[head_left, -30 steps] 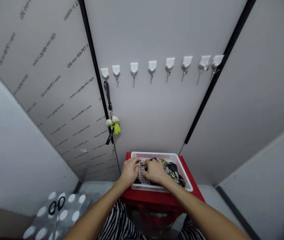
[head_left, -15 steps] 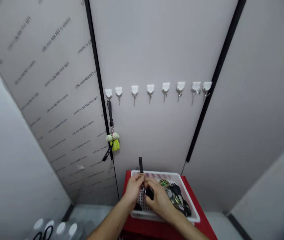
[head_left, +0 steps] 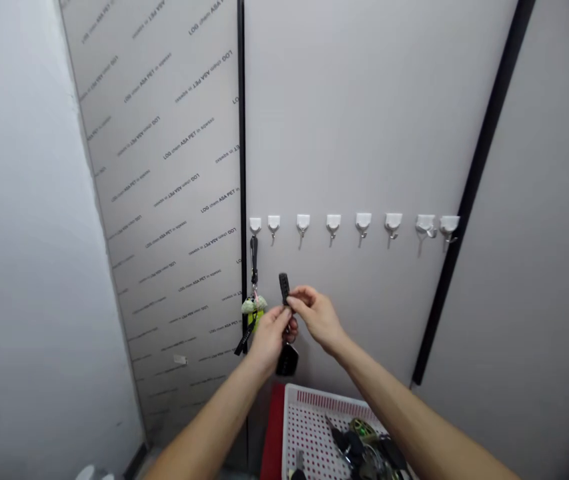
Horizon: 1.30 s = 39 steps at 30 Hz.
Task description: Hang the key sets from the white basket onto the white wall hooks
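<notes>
Both my hands hold a black keychain [head_left: 285, 293] up in front of the wall, below a row of white hooks [head_left: 333, 223]. My left hand [head_left: 273, 335] grips its lower part, and a black fob [head_left: 287, 361] dangles beneath. My right hand [head_left: 315, 313] pinches the black strap loop near its top. The loop's tip stands a little below the second hook [head_left: 273, 223]. On the leftmost hook [head_left: 255, 225] hangs another keychain [head_left: 253, 308] with a black strap and green-yellow charms.
A white perforated basket [head_left: 309, 427] on a red stool [head_left: 269, 440] sits below, holding several more keychains [head_left: 364, 447]. Black vertical strips [head_left: 241, 133] divide the grey wall panels. The remaining hooks to the right are bare.
Both hands lifted the black keychain out of the basket and raised it toward the hooks. The view tilted up, so the basket now sits at the bottom edge.
</notes>
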Each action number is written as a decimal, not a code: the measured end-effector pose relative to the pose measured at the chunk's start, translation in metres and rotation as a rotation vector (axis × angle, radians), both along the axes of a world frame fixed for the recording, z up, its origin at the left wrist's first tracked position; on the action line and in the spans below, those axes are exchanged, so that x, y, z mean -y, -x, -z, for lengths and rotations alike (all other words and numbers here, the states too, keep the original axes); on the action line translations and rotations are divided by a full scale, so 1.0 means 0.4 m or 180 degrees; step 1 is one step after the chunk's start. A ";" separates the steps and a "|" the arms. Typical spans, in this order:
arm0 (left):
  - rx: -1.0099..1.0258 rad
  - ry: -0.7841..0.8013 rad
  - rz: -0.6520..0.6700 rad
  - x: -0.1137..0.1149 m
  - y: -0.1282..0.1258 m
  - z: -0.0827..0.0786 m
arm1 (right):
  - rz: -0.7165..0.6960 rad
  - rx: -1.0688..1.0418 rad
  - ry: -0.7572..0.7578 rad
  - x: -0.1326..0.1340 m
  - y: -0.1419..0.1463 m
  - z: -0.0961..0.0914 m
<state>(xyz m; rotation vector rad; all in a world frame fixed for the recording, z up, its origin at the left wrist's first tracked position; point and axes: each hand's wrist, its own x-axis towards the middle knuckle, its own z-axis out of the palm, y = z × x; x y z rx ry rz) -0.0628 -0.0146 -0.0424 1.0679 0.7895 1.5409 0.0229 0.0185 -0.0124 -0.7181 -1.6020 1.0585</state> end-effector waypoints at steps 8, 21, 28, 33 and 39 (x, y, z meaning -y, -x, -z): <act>-0.0121 -0.0310 -0.0066 -0.047 0.050 -0.143 | 0.0599 -0.0348 -0.0705 -0.054 0.086 -0.127; -0.0307 -0.0368 0.0069 -0.119 0.066 -0.184 | 0.1240 -0.0085 -0.0782 -0.125 0.119 -0.158; -0.0385 -0.0287 -0.0115 -0.158 0.068 -0.164 | 0.1609 0.0288 -0.0799 -0.173 0.135 -0.137; -0.0506 -0.0298 -0.0225 -0.159 0.065 -0.159 | 0.1801 0.0356 -0.0722 -0.174 0.135 -0.138; -0.0992 -0.0298 -0.0712 -0.154 0.063 -0.160 | 0.1780 0.0779 -0.0538 -0.171 0.132 -0.153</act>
